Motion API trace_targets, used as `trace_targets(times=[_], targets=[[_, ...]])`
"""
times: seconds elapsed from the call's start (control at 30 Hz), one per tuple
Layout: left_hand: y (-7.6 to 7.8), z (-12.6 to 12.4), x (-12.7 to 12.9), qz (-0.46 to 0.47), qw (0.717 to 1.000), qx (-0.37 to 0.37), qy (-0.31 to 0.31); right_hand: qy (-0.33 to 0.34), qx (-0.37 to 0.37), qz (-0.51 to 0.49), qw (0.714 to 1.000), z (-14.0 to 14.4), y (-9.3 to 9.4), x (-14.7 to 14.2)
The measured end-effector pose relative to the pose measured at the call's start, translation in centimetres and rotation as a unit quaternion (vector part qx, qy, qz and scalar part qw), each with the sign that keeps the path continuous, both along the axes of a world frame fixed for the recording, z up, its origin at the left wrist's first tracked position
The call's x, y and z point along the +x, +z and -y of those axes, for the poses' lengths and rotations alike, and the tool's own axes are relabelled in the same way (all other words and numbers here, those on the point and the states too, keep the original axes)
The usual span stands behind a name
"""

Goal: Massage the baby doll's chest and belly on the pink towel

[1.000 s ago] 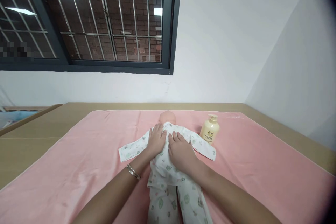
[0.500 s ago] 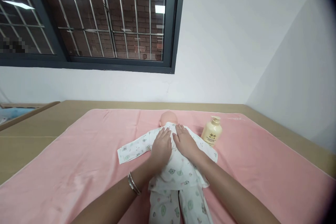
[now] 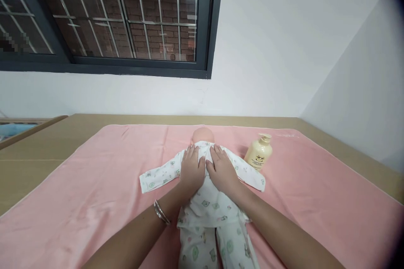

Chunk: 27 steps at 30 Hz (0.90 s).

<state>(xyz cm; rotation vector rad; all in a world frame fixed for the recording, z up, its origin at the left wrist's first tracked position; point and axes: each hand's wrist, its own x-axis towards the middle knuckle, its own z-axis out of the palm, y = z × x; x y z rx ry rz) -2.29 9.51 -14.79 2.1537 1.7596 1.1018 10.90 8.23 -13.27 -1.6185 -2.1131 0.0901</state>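
Grip: left hand [image 3: 192, 169] and right hand [image 3: 221, 170] both lie flat, fingers apart and stretched out, palms down on the upper body of the doll [image 3: 206, 201]. Nothing is clamped in either grip; the hands press on the cloth without closing around it. The two hands sit side by side, thumbs nearly touching over the doll's middle line, fingertips pointing far toward the doll's head [image 3: 203, 135].

Counter [image 3: 47, 147]: tan, wide, running from the left edge to the right wall corner. A pink towel [image 3: 94, 193] covers most of it, reaching from the near edge almost to the far wall.

Doll: lies lengthwise in the centre of the towel, head far, legs near and running out of view at the bottom. It wears a white printed suit. The sleeves are spread flat, one to the left [image 3: 158, 176] and one to the right [image 3: 249, 176]. Whether the doll lies face up or face down cannot be told.

Bottle [image 3: 259, 153]: cream-coloured, with a pump top, standing upright on the towel to the right of the doll, just beyond the right sleeve's end and apart from both hands.

Bracelets [image 3: 161, 212]: thin metal bands on the left wrist.

Window [image 3: 104, 17]: dark frame with bars, far left on the white wall.
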Motion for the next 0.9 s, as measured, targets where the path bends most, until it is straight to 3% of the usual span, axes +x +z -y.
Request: trace_targets(times=[0.33,0.47,0.63,0.9], targets=[[-0.4,0.4,-0.3,0.03,0.997,0.062,-0.03,0.009,0.008,0.036,0.999,1.6,0.5,-0.8],[-0.7,0.4,-0.4,0.068,0.991,0.099,-0.053,0.069,0.006,0.063,0.996,3.2,1.7,-1.1],[-1.3,0.3,-0.4,0.12,0.982,0.135,-0.059,0.06,0.07,0.012,0.996,3.8,3.3,-0.7],[-1.0,0.9,-0.5,0.148,0.978,0.134,-0.066,0.085,0.04,0.023,0.995,2.4,1.2,-1.1]])
